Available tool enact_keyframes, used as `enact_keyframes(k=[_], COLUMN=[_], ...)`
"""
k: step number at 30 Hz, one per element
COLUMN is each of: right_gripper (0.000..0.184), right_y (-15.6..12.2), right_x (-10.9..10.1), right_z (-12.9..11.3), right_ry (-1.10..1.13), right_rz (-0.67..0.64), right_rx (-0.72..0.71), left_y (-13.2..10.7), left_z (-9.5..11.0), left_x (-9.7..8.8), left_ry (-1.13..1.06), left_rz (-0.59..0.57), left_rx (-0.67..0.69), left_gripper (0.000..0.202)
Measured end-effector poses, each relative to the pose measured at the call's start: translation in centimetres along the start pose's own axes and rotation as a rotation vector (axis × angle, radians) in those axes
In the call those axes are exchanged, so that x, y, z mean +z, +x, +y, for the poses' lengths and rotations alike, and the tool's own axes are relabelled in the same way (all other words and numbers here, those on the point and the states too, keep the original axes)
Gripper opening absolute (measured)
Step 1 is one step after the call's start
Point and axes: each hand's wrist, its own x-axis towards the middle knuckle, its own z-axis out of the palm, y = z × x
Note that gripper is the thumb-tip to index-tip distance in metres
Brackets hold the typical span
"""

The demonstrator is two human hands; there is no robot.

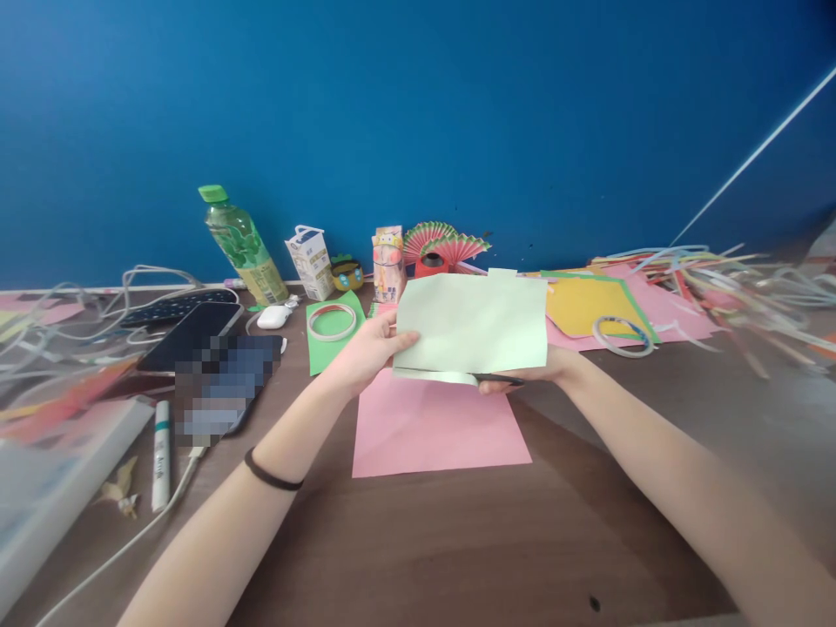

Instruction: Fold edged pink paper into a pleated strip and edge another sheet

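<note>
My left hand [366, 353] pinches the left edge of a pale green paper sheet [474, 324], holding it up above the table. My right hand [552, 370] is mostly hidden behind the sheet's lower right and grips scissors [500, 380], whose dark blade runs along the sheet's bottom edge. A narrow strip curls off the sheet there. Under both hands a pink paper sheet [434, 428] lies flat on the brown table [457, 540].
A green paper with a tape roll [332, 320] lies left of the sheet, another tape roll [622, 335] on yellow and pink papers at right. A bottle [245, 246], small cartons, paper fans [444, 244], a phone [219, 383], marker [160, 453], cables and paper strips [718, 279] surround.
</note>
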Motion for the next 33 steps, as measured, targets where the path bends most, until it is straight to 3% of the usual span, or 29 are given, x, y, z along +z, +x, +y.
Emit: enact_keyframes(k=[12,19,33], right_gripper=[0.032,0.027,0.033], right_y=[0.4,1.0,1.1], right_x=[0.9,1.0,1.1], right_z=[-1.1,0.0,-0.5], right_ry=[0.218,0.337,0.417], right_rz=[0.135,0.138,0.222], right_rx=[0.093,0.126,0.135], left_y=[0.2,-0.1,-0.1], left_z=[0.0,0.2,0.1], left_x=[-0.3,0.6,0.5], left_ry=[-0.004,0.053,0.085], left_rz=[0.023,0.004,-0.010], left_rx=[0.011,-0.007,-0.024], left_gripper=[0.051,0.052,0.049])
